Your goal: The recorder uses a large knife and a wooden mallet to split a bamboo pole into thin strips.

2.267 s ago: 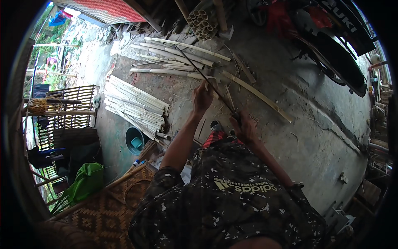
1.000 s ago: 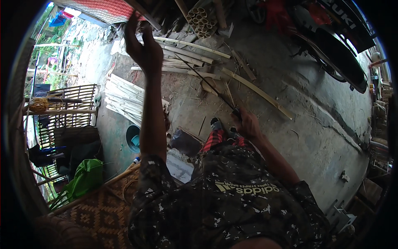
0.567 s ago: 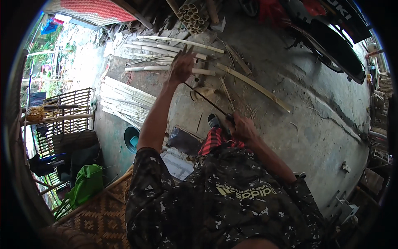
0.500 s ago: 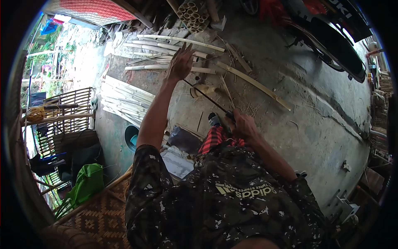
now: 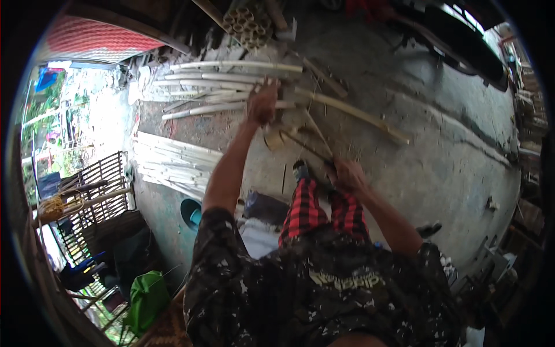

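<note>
My right hand (image 5: pixel 350 175) is closed around the dark handle of a long knife (image 5: pixel 306 147). Its narrow blade points up and left, over the floor, toward a short tan bamboo piece (image 5: pixel 274 140). My left hand (image 5: pixel 263 104) is over the right part of some long pale bamboo poles (image 5: pixel 202 110). Its fingers look bent but are blurred, so whether they grip a pole does not show. Close to the knife, a thin bamboo strip (image 5: pixel 317 126) slants across the concrete.
Split bamboo strips (image 5: pixel 173 162) lie in a pile at left, near a teal bucket (image 5: pixel 191 214). A longer bamboo piece (image 5: pixel 358 115) rests at right. Bundled bamboo tubes (image 5: pixel 248 28) stand at the back, a motorcycle (image 5: pixel 462 46) at back right. A green bag (image 5: pixel 147 301) sits lower left.
My left hand has moved slightly down and right in the picture, its stretched fingers now bent. The right hand and knife sit a little lower and further right. The whole view has shifted.
</note>
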Demonstrator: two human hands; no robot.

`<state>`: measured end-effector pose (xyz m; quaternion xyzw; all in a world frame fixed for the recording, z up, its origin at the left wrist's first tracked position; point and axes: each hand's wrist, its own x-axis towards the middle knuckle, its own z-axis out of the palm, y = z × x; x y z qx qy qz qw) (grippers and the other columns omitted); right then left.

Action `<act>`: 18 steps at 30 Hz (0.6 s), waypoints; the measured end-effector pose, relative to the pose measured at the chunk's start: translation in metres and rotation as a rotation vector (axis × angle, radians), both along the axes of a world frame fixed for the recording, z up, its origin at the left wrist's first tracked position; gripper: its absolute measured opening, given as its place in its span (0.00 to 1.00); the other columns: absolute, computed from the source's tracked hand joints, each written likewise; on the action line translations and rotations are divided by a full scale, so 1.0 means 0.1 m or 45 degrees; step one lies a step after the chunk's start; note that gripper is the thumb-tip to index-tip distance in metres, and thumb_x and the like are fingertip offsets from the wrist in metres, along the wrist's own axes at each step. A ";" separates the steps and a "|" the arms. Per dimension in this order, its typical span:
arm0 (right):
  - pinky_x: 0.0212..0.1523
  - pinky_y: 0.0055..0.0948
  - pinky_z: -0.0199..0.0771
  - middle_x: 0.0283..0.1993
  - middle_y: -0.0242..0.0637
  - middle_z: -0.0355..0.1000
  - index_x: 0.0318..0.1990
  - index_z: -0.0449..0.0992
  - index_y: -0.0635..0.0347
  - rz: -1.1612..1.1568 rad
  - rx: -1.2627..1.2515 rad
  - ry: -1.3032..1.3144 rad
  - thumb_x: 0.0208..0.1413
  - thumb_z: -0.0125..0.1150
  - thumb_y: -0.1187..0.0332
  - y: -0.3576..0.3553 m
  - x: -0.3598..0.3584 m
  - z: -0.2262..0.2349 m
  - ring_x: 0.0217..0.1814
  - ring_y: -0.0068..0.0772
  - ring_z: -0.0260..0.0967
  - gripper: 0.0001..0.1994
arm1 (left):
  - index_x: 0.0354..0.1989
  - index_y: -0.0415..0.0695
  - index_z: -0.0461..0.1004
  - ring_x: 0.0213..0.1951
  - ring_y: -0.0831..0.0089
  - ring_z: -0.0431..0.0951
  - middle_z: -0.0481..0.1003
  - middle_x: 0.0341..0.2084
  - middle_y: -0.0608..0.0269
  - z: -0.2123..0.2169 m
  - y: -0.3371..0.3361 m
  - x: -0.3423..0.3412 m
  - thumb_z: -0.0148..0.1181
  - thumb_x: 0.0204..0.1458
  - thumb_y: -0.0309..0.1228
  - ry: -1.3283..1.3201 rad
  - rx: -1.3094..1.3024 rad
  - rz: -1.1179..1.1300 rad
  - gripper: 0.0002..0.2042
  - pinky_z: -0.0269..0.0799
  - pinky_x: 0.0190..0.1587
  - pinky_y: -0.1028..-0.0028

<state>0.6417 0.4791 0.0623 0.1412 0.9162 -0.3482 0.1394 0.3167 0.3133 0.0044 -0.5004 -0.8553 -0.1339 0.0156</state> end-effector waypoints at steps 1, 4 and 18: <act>0.44 0.55 0.76 0.39 0.60 0.78 0.49 0.71 0.66 -0.008 -0.043 0.000 0.63 0.56 0.49 -0.16 0.02 -0.01 0.44 0.67 0.76 0.24 | 0.69 0.48 0.66 0.76 0.61 0.54 0.60 0.73 0.55 -0.10 -0.10 -0.13 0.46 0.64 0.33 0.250 -0.063 -0.067 0.24 0.43 0.76 0.56; 0.46 0.56 0.75 0.40 0.61 0.78 0.47 0.72 0.66 -0.136 -0.072 -0.050 0.64 0.55 0.50 -0.17 -0.21 0.02 0.45 0.67 0.76 0.23 | 0.66 0.46 0.70 0.75 0.56 0.55 0.62 0.71 0.53 -0.12 0.09 -0.35 0.46 0.64 0.34 -0.091 0.072 -0.032 0.22 0.44 0.76 0.58; 0.47 0.56 0.71 0.42 0.59 0.77 0.49 0.71 0.66 -0.822 -0.719 0.115 0.69 0.47 0.44 -1.10 -1.55 -0.16 0.47 0.68 0.74 0.27 | 0.70 0.42 0.62 0.55 0.70 0.74 0.73 0.57 0.56 0.27 -0.78 1.30 0.44 0.69 0.53 -2.198 0.810 0.918 0.30 0.68 0.60 0.69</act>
